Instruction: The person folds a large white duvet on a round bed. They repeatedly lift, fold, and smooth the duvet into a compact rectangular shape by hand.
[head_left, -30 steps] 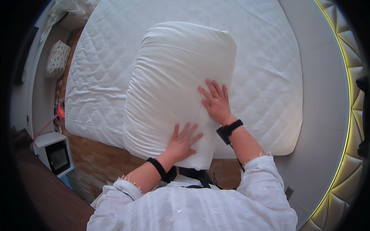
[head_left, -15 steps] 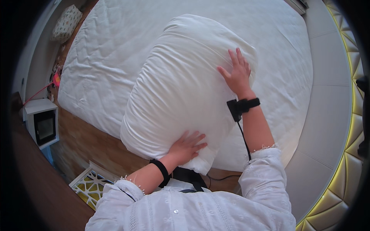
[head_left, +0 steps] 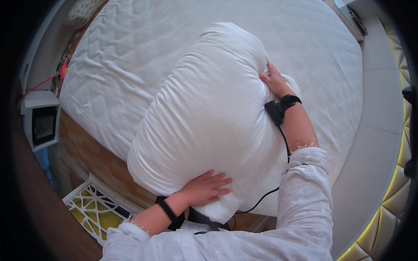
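A plump white pillow (head_left: 204, 113) lies slantwise on a bed with a white sheet, its surface gathered into many creases. On its near end rests my left hand (head_left: 203, 189), fingers spread and lying flat on the cloth. At the pillow's far right side, my right hand (head_left: 276, 82) is pressed into the cloth. The pillow puckers round its thumb and forefinger, and its other fingers are mostly hidden. A black strap (head_left: 288, 102) with a small dark block and a cable circles my right wrist. Another black band (head_left: 166, 209) is on my left wrist.
The white sheet (head_left: 113, 69) spreads round the pillow. Along the right runs a pale padded edge (head_left: 379, 108) beside a gold-trimmed headboard (head_left: 394, 191). To the left stand a small white cabinet (head_left: 42, 102) and a white lattice panel (head_left: 93, 204). A black cable (head_left: 263, 198) trails near my body.
My right hand has gone from lying flat and spread on the pillow to pressing into its side, bunching the cloth. The pillow looks puffier. My left hand stays spread on the near end.
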`<state>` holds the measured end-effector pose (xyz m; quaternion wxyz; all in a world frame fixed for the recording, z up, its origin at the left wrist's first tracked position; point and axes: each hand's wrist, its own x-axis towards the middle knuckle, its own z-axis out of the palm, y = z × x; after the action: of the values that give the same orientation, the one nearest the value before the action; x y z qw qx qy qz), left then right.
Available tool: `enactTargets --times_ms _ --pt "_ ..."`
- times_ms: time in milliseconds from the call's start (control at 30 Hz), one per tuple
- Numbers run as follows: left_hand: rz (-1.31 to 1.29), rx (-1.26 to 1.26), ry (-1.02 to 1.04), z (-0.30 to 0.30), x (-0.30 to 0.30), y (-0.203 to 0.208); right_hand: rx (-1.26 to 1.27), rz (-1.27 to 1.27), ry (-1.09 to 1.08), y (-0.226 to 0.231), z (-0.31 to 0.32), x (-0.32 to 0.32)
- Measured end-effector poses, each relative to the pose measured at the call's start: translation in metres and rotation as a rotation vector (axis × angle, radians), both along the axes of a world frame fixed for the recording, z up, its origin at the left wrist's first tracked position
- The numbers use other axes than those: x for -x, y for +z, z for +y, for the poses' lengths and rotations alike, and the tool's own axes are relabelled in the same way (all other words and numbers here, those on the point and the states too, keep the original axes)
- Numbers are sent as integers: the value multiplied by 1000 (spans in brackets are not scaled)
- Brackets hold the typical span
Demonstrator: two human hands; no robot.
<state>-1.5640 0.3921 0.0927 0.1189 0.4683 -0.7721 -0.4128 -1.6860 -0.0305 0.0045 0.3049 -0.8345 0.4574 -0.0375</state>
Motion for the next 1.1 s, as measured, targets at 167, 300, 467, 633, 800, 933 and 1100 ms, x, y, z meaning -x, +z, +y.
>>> enactTargets --times_ms 167,300,467,633,800,933,1100 --pt "85 193 612 51 -29 30 -76 -206 -206 -15 -13 14" --pt "-16 104 1071 87 -13 36 -361 -260 -348 -15 -10 16" --pt "344 -580 1743 96 -2 16 -567 -186 -256 -8 -12 16" --pt "809 -918 1839 104 -7 -7 -447 -18 -169 -6 -9 20" --pt "1096 -944 1781 120 -27 -50 -444 74 -217 27 10 25" --pt "1251 -1054 1718 132 -52 -69 -584 -119 -267 76 43 46" --pt "1195 -914 1534 126 -95 -40 -569 -122 -394 136 96 97"
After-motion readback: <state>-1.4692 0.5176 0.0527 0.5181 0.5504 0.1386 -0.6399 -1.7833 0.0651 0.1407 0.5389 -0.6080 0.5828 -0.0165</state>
